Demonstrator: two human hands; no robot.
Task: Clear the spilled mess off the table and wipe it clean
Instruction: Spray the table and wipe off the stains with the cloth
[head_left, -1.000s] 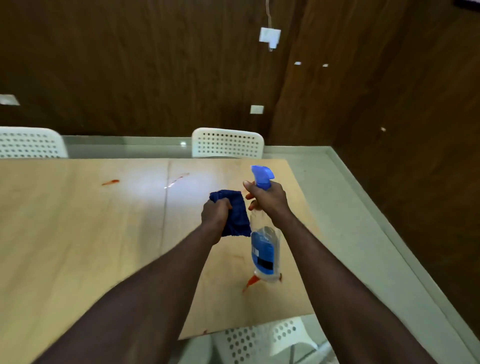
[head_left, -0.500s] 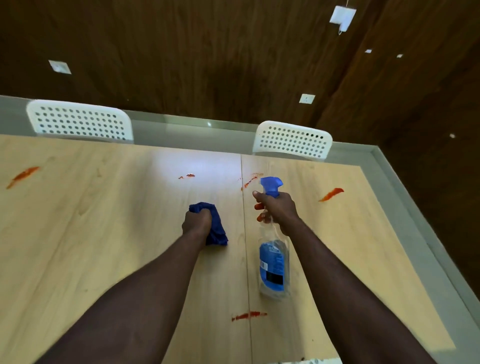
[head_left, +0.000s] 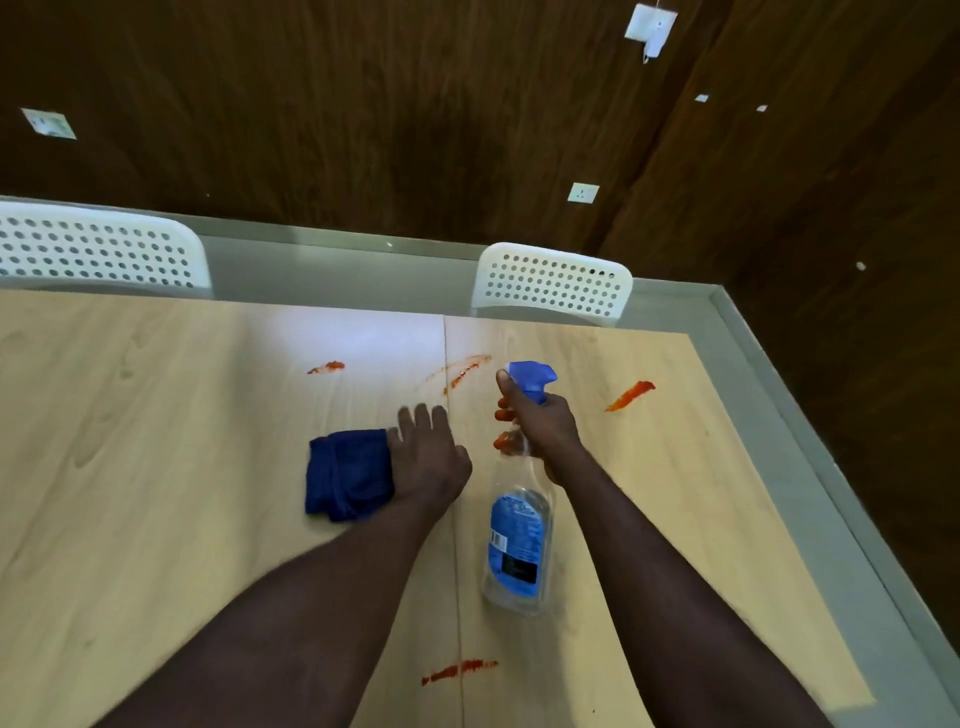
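A light wooden table carries several red smears: one at the far middle, a streak by the seam, a blob at the right and one near me. A blue cloth lies crumpled on the table. My left hand is beside its right edge, fingers straight, its edge touching the cloth. My right hand grips the neck of a clear spray bottle with a blue trigger head and blue label, held just above the table.
Two white perforated chairs stand at the table's far side, one at the left and one at the right. Grey floor runs along the table's right edge. Dark wood-panelled walls close the room.
My left hand has let go of the blue cloth, which now lies on the table, and the fingers have straightened. The view has swung left and down; the bottle stays in my right hand.
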